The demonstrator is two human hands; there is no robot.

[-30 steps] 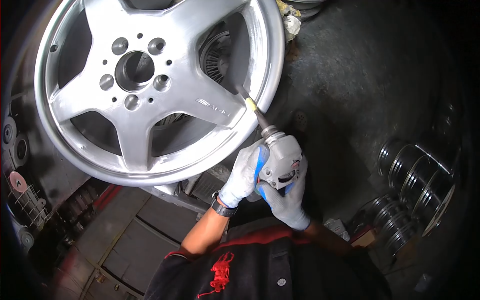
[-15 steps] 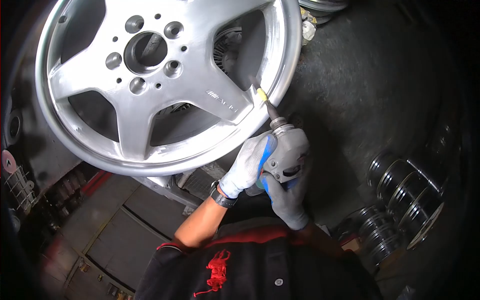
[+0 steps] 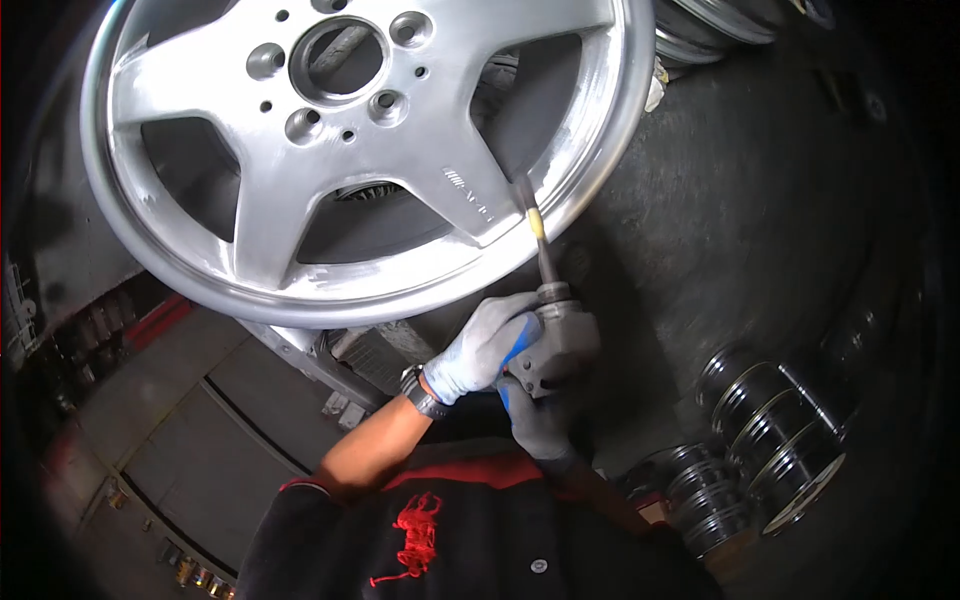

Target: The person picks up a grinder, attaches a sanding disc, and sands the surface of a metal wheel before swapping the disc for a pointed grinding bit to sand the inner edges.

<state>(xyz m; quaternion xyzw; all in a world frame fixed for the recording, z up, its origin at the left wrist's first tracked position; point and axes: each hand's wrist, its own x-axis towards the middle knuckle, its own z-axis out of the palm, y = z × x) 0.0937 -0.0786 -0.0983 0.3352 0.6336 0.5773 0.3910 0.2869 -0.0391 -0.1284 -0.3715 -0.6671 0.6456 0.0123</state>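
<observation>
- A dark, grimy floor (image 3: 760,200) spreads to my right, dimly lit.
- Shiny stacked rims (image 3: 780,440) stand at my lower right.
- Grey metal panels (image 3: 170,430) lie lower left.

Lower right: a cluster of dark wheel rims (image 3: 770,430), lying side by side on the floor (image 3: 760,200).
Top right: more rims (image 3: 720,20), cut off by the frame edge.
Lower left: grey metal panels (image 3: 200,430), scuffed.
Foreground: black shirt (image 3: 520,530) with red embroidery.

The wheel spoke (image 3: 440,170) bears lettering (image 3: 468,192) (too blurred to read), the shirt (image 3: 500,525) a red horse-rider emblem (image 3: 410,540).
</observation>
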